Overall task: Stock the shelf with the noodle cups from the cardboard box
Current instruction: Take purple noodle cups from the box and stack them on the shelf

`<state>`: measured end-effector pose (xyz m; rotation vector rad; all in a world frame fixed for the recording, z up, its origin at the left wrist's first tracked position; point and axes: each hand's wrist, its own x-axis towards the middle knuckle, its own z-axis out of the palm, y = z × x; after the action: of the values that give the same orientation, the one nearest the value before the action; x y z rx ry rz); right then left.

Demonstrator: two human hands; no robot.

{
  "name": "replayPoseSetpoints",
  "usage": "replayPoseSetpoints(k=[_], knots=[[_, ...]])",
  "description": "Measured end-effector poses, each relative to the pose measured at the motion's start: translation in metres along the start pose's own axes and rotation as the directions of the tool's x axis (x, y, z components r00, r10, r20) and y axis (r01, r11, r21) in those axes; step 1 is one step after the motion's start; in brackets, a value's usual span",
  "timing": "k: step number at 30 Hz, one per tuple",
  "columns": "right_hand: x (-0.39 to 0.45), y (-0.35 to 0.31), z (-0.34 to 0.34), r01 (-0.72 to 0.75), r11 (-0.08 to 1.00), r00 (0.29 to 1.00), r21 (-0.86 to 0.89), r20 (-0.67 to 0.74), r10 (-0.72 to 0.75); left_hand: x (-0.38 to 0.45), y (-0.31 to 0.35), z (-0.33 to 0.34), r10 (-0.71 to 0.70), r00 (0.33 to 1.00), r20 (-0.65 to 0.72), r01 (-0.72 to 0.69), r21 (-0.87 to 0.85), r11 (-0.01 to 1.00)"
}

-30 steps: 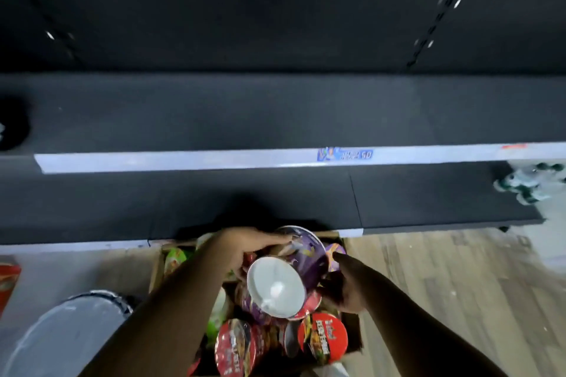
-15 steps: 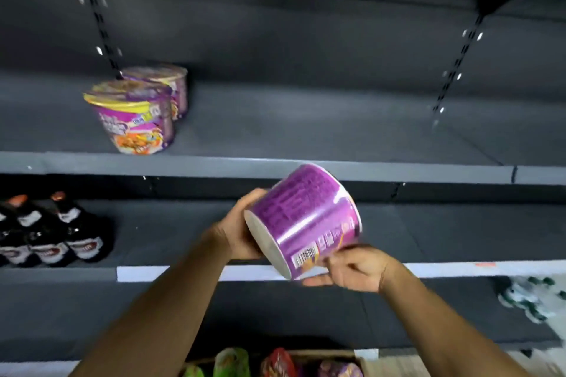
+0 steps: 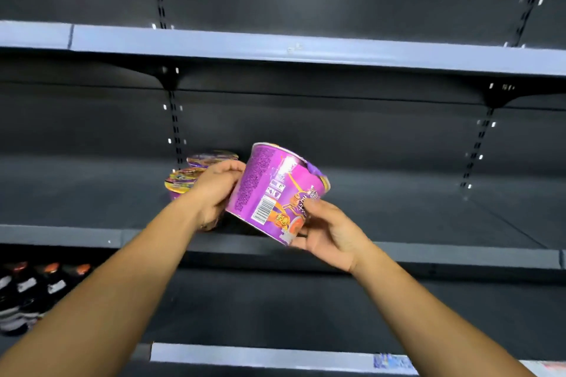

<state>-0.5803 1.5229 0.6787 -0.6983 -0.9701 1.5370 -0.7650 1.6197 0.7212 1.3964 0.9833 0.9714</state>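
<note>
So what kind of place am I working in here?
Most likely a shop aisle: long grey metal shelves on slotted uprights, a price label strip on a lower edge, and dark bottles stocked at lower left.

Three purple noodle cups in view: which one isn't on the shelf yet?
The tilted purple cup held between the left hand and right hand. The other two cups stand upright on the shelf, behind the left hand.
</note>
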Motion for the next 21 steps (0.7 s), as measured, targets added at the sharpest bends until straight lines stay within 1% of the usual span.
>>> replayPoseSetpoints(k=[2, 4, 5, 8, 10, 12, 14, 16, 18, 21], knots=[[0.012, -0.009, 0.012, -0.001, 0.997, 0.999, -0.079, -0.049, -0.003, 0.001, 0.013, -0.014, 0.044, 0.999, -0.024, -0.044, -0.022, 0.999], [0.025, -0.018, 0.024, -0.009, 0.99, 0.992, -0.139, -0.124, -0.009, 0.0, 0.025, -0.026, 0.061, 0.998, 0.015, -0.06, -0.045, 0.997], [0.033, -0.023, 0.03, -0.007, 0.985, 0.988, -0.172, -0.156, -0.02, -0.001, 0.03, -0.032, 0.072, 0.997, 0.037, -0.071, -0.023, 0.997], [0.059, -0.033, 0.046, 0.023, 0.961, 0.972, -0.275, -0.217, -0.085, 0.0, 0.043, -0.045, 0.11, 0.989, 0.095, -0.123, 0.148, 0.981], [0.076, -0.036, 0.059, 0.03, 0.933, 0.964, -0.36, -0.236, -0.122, 0.003, 0.05, -0.053, 0.094, 0.987, 0.129, -0.126, 0.266, 0.956], [0.092, -0.038, 0.07, 0.035, 0.902, 0.964, -0.43, -0.222, -0.144, 0.009, 0.057, -0.062, 0.057, 0.987, 0.15, -0.105, 0.33, 0.938], [0.108, -0.039, 0.079, 0.048, 0.89, 0.967, -0.453, -0.202, -0.155, 0.019, 0.062, -0.072, 0.049, 0.99, 0.131, -0.094, 0.365, 0.926], [0.125, -0.04, 0.084, 0.062, 0.884, 0.967, -0.463, -0.19, -0.168, 0.032, 0.065, -0.081, 0.103, 0.992, 0.075, -0.123, 0.351, 0.928], [0.143, -0.041, 0.084, 0.087, 0.883, 0.965, -0.461, -0.181, -0.19, 0.047, 0.064, -0.089, 0.158, 0.987, -0.023, -0.146, 0.27, 0.952], [0.175, -0.039, 0.08, 0.136, 0.884, 0.949, -0.447, -0.198, -0.246, 0.07, 0.057, -0.097, 0.191, 0.976, -0.101, -0.177, 0.135, 0.975]])
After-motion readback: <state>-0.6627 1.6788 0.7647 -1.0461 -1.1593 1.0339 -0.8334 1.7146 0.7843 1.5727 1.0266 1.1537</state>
